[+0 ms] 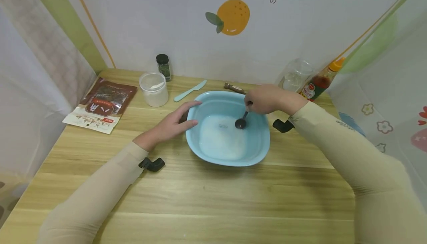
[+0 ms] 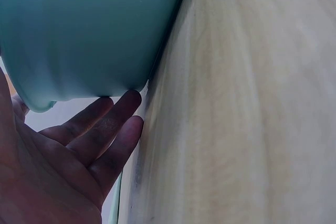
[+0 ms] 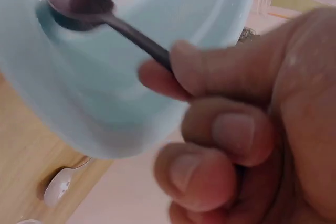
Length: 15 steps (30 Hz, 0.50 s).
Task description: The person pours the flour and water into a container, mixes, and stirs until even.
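A light blue plastic basin (image 1: 261,153) with a shallow layer of whitish liquid stands mid-table. My left hand (image 1: 170,125) rests against its left side, thumb and forefinger at the rim. In the left wrist view, fairly straight fingers (image 2: 113,135) touch the basin's outer wall (image 2: 94,35) low down near the tabletop. Over the far right rim, my right hand (image 1: 263,99) pinches the handle of a small dark spoon (image 1: 241,123), its other fingers curled in. The right wrist view shows the spoon's bowl (image 3: 81,4) at the liquid inside the basin.
Behind the basin lie a pale green knife (image 1: 190,91) and a spoon with a patterned handle (image 1: 234,87). Further left are a jar of white powder (image 1: 155,97), a herb jar (image 1: 163,68) and a star anise packet (image 1: 103,103). A clear container (image 1: 295,76) and sauce bottle (image 1: 320,83) stand back right.
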Available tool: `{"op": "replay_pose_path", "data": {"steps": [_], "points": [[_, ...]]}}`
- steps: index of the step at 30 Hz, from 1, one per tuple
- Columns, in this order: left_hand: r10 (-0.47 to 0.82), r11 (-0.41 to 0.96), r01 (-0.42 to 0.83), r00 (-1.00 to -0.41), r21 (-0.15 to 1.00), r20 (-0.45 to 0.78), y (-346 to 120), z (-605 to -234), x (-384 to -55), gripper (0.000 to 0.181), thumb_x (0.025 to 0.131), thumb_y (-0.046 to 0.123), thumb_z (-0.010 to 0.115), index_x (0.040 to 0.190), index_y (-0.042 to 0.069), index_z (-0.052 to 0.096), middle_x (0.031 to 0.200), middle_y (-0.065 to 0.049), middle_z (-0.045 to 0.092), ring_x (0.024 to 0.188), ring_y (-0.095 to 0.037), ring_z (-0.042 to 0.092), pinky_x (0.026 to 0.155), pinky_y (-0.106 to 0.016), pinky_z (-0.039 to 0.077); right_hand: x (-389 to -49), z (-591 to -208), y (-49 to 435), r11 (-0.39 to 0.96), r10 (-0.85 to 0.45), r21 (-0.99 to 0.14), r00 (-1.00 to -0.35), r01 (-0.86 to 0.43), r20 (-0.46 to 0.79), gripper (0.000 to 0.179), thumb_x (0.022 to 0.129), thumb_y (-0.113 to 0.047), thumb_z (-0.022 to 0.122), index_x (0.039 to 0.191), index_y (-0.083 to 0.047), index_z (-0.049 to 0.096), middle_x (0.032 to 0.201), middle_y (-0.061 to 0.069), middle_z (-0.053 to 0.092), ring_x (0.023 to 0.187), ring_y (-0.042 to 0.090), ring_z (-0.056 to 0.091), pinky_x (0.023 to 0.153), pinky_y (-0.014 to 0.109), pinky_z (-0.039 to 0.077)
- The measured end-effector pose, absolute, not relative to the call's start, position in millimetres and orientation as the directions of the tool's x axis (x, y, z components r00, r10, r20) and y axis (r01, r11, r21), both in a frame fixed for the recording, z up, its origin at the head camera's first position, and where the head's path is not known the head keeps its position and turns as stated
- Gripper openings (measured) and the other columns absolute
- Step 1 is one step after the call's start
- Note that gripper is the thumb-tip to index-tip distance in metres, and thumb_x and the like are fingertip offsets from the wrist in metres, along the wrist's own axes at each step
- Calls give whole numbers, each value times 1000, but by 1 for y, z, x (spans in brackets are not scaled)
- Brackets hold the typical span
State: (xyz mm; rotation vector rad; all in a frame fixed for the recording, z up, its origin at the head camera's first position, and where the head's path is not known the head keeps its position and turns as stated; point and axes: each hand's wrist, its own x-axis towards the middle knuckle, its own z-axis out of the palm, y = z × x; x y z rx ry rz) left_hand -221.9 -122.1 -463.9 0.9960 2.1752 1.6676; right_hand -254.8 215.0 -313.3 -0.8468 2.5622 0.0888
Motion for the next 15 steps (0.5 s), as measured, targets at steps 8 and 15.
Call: {"op": "replay_pose_path", "data": {"steps": [8, 15], "points": [[635, 121, 379, -740, 917, 222, -121, -463, -222, 65, 112, 13, 63, 171, 10, 35, 170, -19, 41, 140, -44, 62, 98, -45, 66, -256, -325, 196, 786, -611, -116, -734, -608, -295, 19, 114, -23, 66, 114, -12, 81, 105, 2, 77, 87, 23, 66, 81, 45, 56], [634, 120, 385, -739, 915, 228, -121, -463, -223, 65, 113, 16, 63, 171, 12, 36, 170, -17, 41, 140, -42, 62, 97, -43, 66, -255, -332, 187, 736, -674, -120, -702, -667, -228, 19, 113, -20, 65, 112, -12, 82, 97, 2, 78, 79, 21, 64, 73, 41, 55]]}}
